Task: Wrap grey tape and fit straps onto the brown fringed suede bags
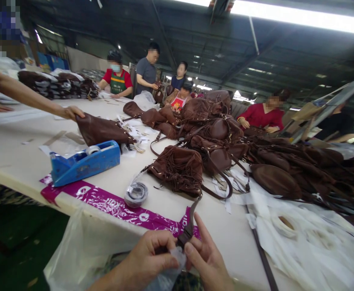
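Note:
A brown fringed handbag (178, 167) lies on the table in front of me. One end of its strap (192, 216) runs down to my hands, where a dark buckle sits on it. My left hand (154, 252) is closed in a pinch on a piece of thin translucent plastic wrap (179, 256) beside the buckle. Around the strap just below the buckle, my right hand (208, 254) is closed with its thumb, the index finger stretched upward. The bag's other strap end leads to a plastic-wrapped coil (136, 195) at the left.
A blue tape dispenser (86, 161) stands on a purple printed strip (104, 202) along the table edge. At left, a co-worker's hand (73, 113) grips a brown bag (101, 128). Piled brown bags (207, 109) and white wrapping sheets (313, 242) lie beyond and right. Several people work behind.

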The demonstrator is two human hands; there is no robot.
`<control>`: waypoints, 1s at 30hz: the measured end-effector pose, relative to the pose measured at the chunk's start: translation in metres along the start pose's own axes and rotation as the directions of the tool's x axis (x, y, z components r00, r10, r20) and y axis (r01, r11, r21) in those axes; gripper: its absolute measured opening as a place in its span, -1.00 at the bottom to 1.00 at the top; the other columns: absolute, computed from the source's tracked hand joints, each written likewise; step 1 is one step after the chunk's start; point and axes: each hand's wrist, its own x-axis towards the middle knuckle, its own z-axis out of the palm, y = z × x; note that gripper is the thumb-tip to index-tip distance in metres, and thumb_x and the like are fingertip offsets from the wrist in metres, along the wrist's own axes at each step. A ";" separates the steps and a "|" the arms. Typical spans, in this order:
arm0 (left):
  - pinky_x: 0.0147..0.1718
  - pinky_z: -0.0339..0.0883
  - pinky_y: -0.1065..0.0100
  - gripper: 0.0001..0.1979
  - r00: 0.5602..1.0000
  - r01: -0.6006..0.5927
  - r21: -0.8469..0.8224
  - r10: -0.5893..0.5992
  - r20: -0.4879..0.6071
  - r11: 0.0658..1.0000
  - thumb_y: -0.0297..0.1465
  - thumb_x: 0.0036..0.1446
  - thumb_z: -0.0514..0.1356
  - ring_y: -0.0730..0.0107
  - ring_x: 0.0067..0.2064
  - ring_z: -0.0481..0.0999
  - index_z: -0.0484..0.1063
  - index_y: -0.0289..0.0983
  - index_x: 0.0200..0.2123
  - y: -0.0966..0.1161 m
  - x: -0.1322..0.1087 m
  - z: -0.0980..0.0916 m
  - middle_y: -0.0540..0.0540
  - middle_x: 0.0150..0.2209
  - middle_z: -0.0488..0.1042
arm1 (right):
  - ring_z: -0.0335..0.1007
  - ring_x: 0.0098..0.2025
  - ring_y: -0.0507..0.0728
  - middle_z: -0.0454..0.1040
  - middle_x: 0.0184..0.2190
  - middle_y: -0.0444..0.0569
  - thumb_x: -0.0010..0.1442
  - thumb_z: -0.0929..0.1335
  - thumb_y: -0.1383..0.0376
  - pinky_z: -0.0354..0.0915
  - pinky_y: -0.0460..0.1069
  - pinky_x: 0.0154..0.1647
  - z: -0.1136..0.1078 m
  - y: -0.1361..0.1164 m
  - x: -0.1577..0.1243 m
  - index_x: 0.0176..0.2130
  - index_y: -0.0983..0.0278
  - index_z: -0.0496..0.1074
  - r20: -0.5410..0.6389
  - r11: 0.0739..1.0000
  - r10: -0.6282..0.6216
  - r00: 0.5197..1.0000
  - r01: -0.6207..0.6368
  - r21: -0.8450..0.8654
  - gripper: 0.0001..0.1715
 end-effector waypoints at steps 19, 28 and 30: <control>-0.27 0.21 0.43 -0.82 0.960 -0.278 0.310 0.258 0.106 0.909 -0.44 0.04 0.30 0.37 -0.27 0.42 0.39 -0.31 -0.55 -0.004 -0.023 -0.021 -0.04 -0.38 0.45 | 0.45 -0.41 0.12 0.56 -0.43 -0.09 -0.17 0.59 0.18 0.30 -0.04 -0.41 0.040 0.017 -0.003 0.36 0.29 -0.33 0.001 0.980 0.053 0.999 -0.052 0.192 0.47; -0.23 0.24 0.39 -0.94 0.997 0.053 -0.075 -0.048 0.065 0.996 -0.52 -0.16 0.34 0.37 -0.27 0.42 0.51 -0.33 -0.54 -0.009 -0.027 -0.030 -0.07 -0.27 0.50 | 0.43 -0.49 0.05 0.58 -0.43 -0.09 -0.13 0.58 0.23 0.31 -0.08 -0.44 0.023 -0.024 -0.001 0.34 0.17 -0.08 -0.030 0.986 0.094 0.995 -0.088 0.143 0.25; -0.26 0.22 0.41 -0.95 0.996 0.082 -0.115 -0.076 0.055 0.990 -0.54 -0.18 0.32 0.44 -0.34 0.39 0.51 -0.33 -0.54 -0.008 -0.027 -0.029 -0.04 -0.32 0.48 | 0.43 -0.48 0.06 0.58 -0.42 -0.09 -0.12 0.58 0.23 0.33 -0.06 -0.42 0.022 -0.024 -0.001 0.34 0.15 -0.09 -0.032 0.987 0.074 0.997 -0.069 0.142 0.26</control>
